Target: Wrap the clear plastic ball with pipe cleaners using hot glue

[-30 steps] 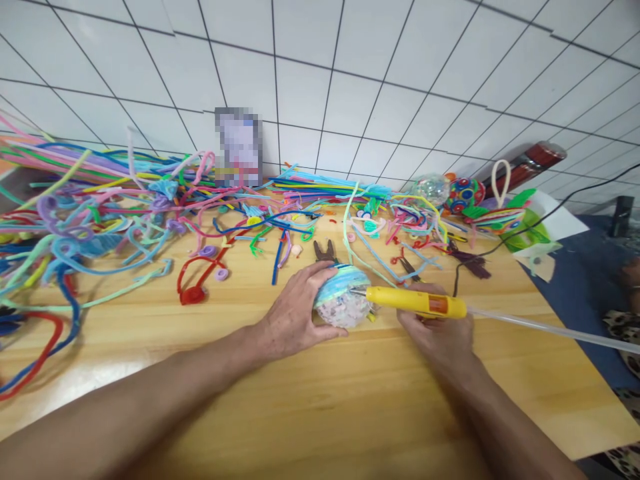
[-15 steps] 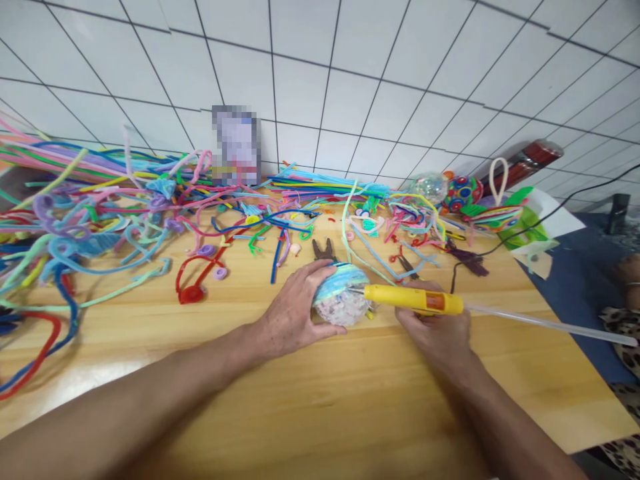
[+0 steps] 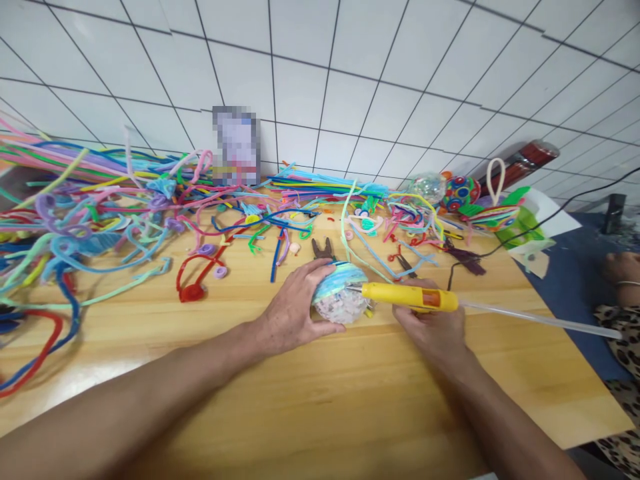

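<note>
Glue gun point(image 3: 395, 294) has moved a tiny bit, w/ R hand point(image 3: 440, 332) gripping it, tip point(image 3: 355, 288) by the fuzzy strings point(image 3: 340, 278) on the ball point(image 3: 343, 307) near the pliers point(image 3: 323, 250), & L hand point(image 3: 290, 313) hugging that ball, so best hold still & keep fingers back b/c tip's prob. hot.

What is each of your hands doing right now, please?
Left hand: closed around the half-covered ball.
Right hand: closed on the yellow glue gun.
</note>
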Motion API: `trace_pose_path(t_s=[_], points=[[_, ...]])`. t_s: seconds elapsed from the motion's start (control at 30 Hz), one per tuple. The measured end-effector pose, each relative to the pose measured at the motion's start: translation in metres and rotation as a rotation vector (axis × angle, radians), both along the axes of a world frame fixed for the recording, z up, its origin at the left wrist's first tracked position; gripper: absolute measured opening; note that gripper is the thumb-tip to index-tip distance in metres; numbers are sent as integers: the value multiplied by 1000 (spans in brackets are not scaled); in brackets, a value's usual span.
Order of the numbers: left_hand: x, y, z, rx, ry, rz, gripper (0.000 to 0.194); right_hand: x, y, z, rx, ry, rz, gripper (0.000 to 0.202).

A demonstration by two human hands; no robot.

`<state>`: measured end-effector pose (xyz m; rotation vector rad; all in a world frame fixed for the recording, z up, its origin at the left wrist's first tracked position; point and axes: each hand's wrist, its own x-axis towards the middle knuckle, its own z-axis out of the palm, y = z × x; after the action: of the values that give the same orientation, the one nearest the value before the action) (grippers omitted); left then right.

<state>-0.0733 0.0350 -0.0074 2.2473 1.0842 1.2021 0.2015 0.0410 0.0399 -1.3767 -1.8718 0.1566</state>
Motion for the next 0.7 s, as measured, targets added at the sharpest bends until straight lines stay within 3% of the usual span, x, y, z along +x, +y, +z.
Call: trace_pose_path(t_s=[0.23,0.7], points=[[-1,0,-3,-4,-5,6,110,1,-2,-1,-34,41,3,17],[-2,1,-3,4,-7,10,112,4,1,-3,59,-13,25,20]])
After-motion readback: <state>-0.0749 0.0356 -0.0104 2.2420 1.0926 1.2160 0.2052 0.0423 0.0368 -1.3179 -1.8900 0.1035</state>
